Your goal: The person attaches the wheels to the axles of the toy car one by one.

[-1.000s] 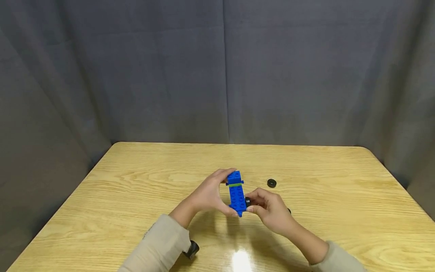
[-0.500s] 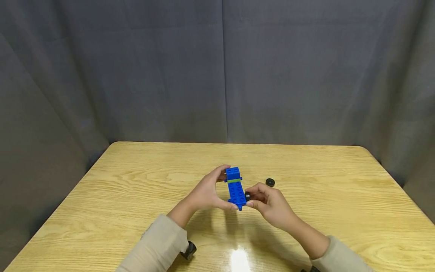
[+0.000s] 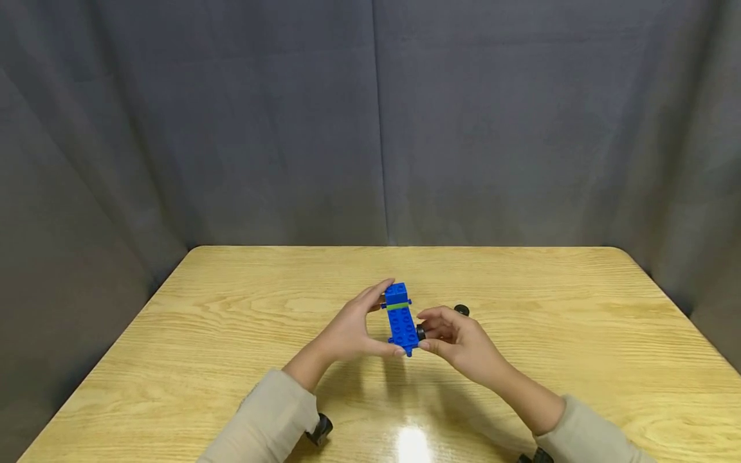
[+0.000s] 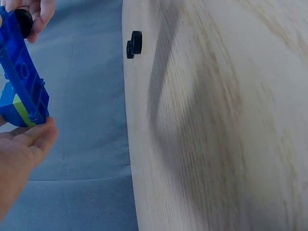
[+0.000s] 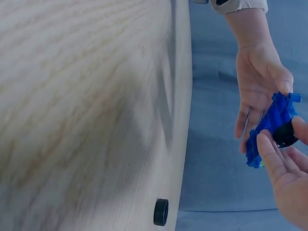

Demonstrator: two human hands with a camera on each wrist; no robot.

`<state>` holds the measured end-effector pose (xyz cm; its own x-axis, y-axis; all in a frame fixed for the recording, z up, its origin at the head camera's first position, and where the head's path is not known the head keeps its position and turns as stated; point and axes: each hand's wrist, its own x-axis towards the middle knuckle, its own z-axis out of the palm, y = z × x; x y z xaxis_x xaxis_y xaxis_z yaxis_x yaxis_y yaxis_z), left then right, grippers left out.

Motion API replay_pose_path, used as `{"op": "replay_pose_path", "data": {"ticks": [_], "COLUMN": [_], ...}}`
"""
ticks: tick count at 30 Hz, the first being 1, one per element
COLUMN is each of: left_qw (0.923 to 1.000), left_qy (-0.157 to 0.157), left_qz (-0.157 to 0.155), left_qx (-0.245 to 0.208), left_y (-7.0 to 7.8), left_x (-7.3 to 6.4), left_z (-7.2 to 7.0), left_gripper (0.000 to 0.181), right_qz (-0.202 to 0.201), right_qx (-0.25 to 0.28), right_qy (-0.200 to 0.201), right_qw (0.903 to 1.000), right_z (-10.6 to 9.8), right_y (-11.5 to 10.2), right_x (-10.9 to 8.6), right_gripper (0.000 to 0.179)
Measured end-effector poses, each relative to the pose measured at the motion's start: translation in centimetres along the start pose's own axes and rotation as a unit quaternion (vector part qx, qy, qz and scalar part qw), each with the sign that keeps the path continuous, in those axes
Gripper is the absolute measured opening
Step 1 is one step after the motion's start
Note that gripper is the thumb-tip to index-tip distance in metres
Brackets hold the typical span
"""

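Observation:
Held above the table is a blue building-block car base (image 3: 403, 326) with studs, a lime green strip and a raised blue block at its far end. My left hand (image 3: 350, 331) grips it by its two ends, thumb at the near end, fingers at the far end. A black toy wheel (image 3: 420, 332) sits against the base's right side near the close end. My right hand (image 3: 471, 350) pinches that wheel between thumb and fingers, as the right wrist view also shows. Its underside, ribbed and hollow, faces the left wrist view. Small axle stubs stick out from its sides.
Beyond my right hand, a loose black wheel (image 3: 461, 310) is on the wooden table (image 3: 260, 283), partly covered by the fingers. Two black wheels (image 4: 136, 42) overlap in the left wrist view. A grey curtain (image 3: 289, 128) hangs behind the table. Black wrist cameras (image 3: 320, 429) show at the sleeves.
Both hands and the car base have shifted slightly up in the head view. My right fingers now overlap the loose wheel behind them. The grip on base and wheel is kept.

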<state>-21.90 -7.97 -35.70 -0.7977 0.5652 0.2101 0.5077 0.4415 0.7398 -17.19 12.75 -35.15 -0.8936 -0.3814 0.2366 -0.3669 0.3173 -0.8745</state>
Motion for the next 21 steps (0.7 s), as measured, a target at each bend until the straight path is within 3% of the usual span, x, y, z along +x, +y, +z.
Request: {"op": "replay_pose_path", "data": {"ticks": [21], "left_qw": [0.9997], "left_qy": [0.014], "left_qz": [-0.020], "left_qx": [0.009], "left_y": [-0.4], "left_x": [-0.4], "left_z": [-0.2], "left_gripper": [0.098], "right_qz": [0.035], "right_qx": [0.002], "right_qy": [-0.003], "right_qw": [0.9994], "right_z": [-1.4], "right_y": [2.1], "right_x": [-1.0], "right_gripper": [0.031]}}
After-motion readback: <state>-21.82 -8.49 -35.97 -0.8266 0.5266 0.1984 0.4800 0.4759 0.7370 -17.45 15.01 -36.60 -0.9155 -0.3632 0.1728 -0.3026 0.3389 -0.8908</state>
